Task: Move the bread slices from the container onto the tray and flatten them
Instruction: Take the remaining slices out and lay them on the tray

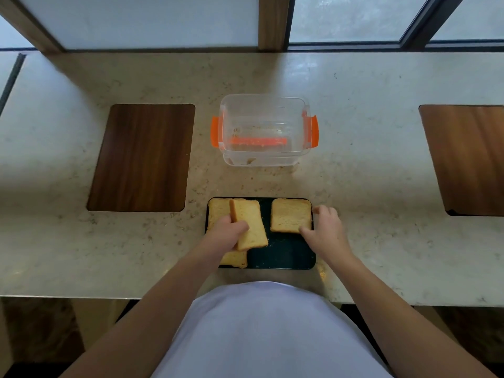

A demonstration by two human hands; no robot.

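Observation:
A black tray (286,255) lies at the counter's near edge. My left hand (227,231) grips a tilted bread slice (249,223) above the tray's left half. Beneath it two more slices lie flat, one at the far left corner (216,211) and one at the near left (236,259), both partly hidden. A fourth slice (290,214) lies flat at the tray's far right. My right hand (324,230) rests with spread fingers on that slice's right edge and the tray rim. The clear container (263,129) with orange clips stands behind the tray and holds only crumbs.
Two dark wooden insets sit in the beige stone counter, one at the left (140,156) and one at the far right (469,156). Windows run along the counter's back edge. Crumbs lie scattered between container and tray.

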